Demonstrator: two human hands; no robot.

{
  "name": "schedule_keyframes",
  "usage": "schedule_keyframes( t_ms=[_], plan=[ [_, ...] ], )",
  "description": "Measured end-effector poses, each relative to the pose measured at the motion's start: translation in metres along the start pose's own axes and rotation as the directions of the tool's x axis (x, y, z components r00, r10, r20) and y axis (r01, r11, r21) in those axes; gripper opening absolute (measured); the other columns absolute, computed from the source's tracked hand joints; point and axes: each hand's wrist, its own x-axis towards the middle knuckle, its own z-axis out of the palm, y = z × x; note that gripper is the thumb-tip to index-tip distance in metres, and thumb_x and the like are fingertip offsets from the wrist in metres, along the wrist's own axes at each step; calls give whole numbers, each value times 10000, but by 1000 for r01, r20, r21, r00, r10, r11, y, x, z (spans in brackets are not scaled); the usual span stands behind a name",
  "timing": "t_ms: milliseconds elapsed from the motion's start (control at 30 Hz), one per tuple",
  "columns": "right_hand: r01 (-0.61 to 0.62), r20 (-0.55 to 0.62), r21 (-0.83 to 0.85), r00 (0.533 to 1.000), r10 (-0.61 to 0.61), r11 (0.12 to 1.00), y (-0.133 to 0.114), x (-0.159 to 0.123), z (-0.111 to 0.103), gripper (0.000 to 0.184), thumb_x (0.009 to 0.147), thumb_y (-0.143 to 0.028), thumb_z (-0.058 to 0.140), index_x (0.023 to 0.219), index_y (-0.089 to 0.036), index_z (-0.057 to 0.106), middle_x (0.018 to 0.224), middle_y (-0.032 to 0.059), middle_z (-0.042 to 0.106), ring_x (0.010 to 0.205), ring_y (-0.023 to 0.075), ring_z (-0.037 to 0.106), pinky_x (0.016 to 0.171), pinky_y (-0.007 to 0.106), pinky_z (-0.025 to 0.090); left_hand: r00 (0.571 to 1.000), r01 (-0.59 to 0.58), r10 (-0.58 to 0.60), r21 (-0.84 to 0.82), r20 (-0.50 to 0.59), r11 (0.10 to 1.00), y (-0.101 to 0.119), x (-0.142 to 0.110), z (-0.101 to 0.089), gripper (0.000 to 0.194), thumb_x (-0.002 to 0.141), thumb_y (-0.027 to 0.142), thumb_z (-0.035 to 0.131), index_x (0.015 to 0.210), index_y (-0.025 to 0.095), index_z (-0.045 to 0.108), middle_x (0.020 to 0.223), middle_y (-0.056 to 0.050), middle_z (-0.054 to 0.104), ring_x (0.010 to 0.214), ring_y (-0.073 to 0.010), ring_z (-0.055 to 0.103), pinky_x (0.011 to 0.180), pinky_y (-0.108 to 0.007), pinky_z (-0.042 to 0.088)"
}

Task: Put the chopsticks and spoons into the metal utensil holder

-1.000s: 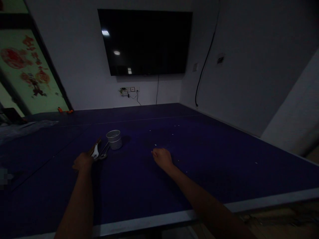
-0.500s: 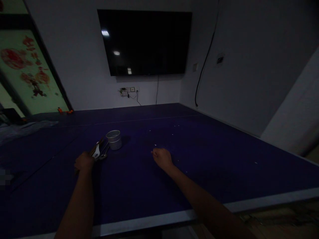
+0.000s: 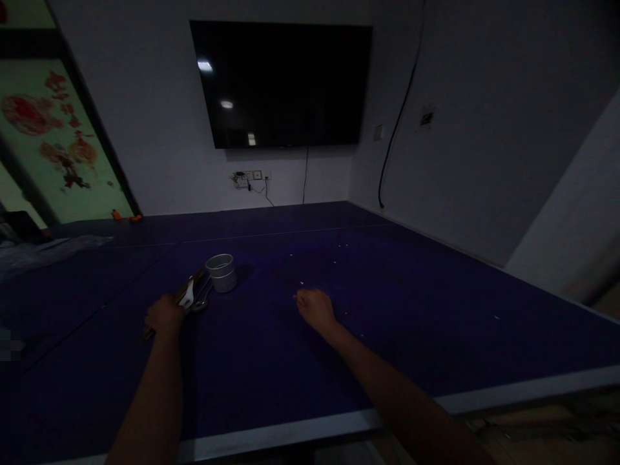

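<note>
My left hand [image 3: 165,314] is closed around a bundle of utensils at the left of the blue tabletop [image 3: 271,361]. In the bundle are thin brown sticks that look like chopsticks [image 3: 194,276], a white spoon [image 3: 188,295] and metal spoons [image 3: 200,305]. Just beyond their tips stands an upright grey metal cup [image 3: 223,274], open at the top. My right hand [image 3: 316,308] is a fist low over the tabletop's middle, back of the hand upward. Its curled fingers hide whatever may be inside. A small white scrap [image 3: 301,283] lies just past it.
Several tiny white bits are scattered right of centre. Crumpled clear plastic [image 3: 62,248] lies at the far left, with small orange objects [image 3: 126,217] at the back. A television [image 3: 285,84] and a hanging black cable [image 3: 398,129] are on the walls. The pale table edge [image 3: 290,429] runs in front.
</note>
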Motion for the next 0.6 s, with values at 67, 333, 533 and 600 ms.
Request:
schedule_keyframes(
  t_ms=[67,333,533,600],
  plan=[
    [-2,11,1,1000,2,1000,0,0,0,250,854,-279,439,689,-203,611,658,14,619,570,112,515,494,248,188,1000,11,-12,46,16,999,0,1,1,426,670,225,522,1075,113,595,1044,-212,617,1015,-340,563,762,-426,468],
    [-2,10,1,1000,2,1000,0,1,1,251,855,-278,439,680,-205,604,662,15,620,592,117,528,493,246,197,999,8,-12,102,41,995,4,-2,-3,413,688,243,515,1066,106,609,983,-204,641,979,-323,587,735,-380,480],
    [0,20,-3,1000,0,1000,-1,1,-1,274,869,-280,420,681,-201,603,665,14,620,583,114,522,493,241,210,999,27,-30,90,28,996,5,-3,-3,408,674,214,512,1051,90,609,998,-217,635,982,-337,581,731,-398,478],
    [0,20,1,1000,0,1000,-1,0,-1,275,870,-281,417,687,-198,604,670,16,621,579,113,516,497,238,217,999,30,-34,99,32,995,6,-3,-4,416,675,212,510,1063,91,602,1008,-215,632,989,-336,577,731,-395,479]
  ],
)
